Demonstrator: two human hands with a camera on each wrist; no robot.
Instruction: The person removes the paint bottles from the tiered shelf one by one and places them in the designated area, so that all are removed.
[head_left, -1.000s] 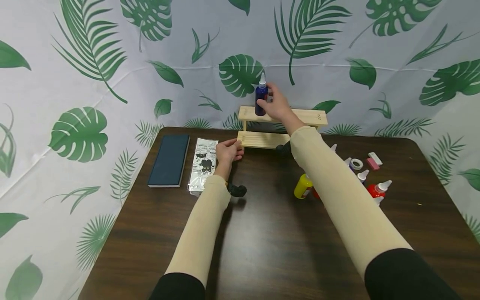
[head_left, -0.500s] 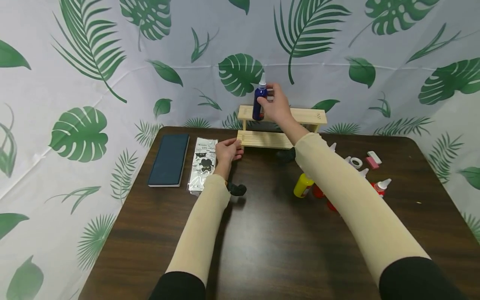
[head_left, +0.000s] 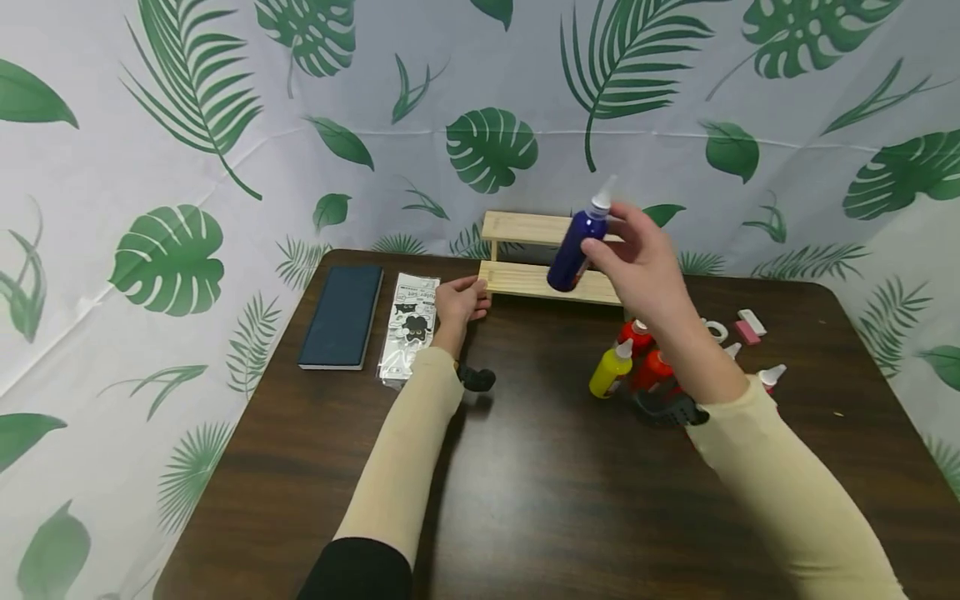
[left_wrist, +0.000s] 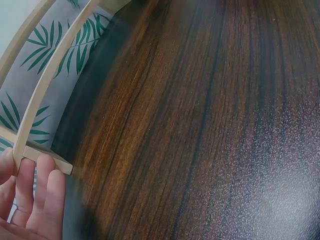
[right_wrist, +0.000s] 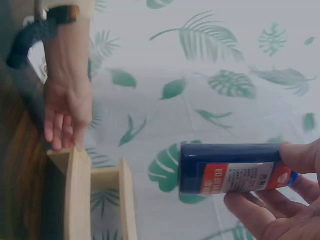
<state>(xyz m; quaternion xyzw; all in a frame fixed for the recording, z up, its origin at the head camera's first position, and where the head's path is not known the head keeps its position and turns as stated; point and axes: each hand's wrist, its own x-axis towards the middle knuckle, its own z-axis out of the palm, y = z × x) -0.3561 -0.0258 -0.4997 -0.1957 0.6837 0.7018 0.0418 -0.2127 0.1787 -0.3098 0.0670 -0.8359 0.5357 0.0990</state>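
My right hand (head_left: 647, 265) grips a dark blue bottle (head_left: 576, 247) with a white pointed nozzle. The bottle tilts, its nozzle leaning up to the right, in front of the two-tier wooden rack (head_left: 525, 277). In the right wrist view the bottle's orange and white label (right_wrist: 237, 177) faces the camera, with thumb and fingers near its nozzle end. My left hand (head_left: 461, 302) pinches the left end of the rack's lower shelf. The left wrist view shows fingers (left_wrist: 44, 187) at the wooden end piece (left_wrist: 50, 159).
A yellow bottle (head_left: 611, 371) and several red ones (head_left: 651, 371) stand right of centre, partly behind the right arm. Farther right lie a tape roll (head_left: 717, 332) and a pink and white eraser-like block (head_left: 747, 329). A dark notebook (head_left: 341, 318) and a packaged ruler set (head_left: 409, 325) lie left.
My right hand has lifted the blue bottle off the upper shelf and brought it right and nearer, tilting it. The left hand stays at the rack.
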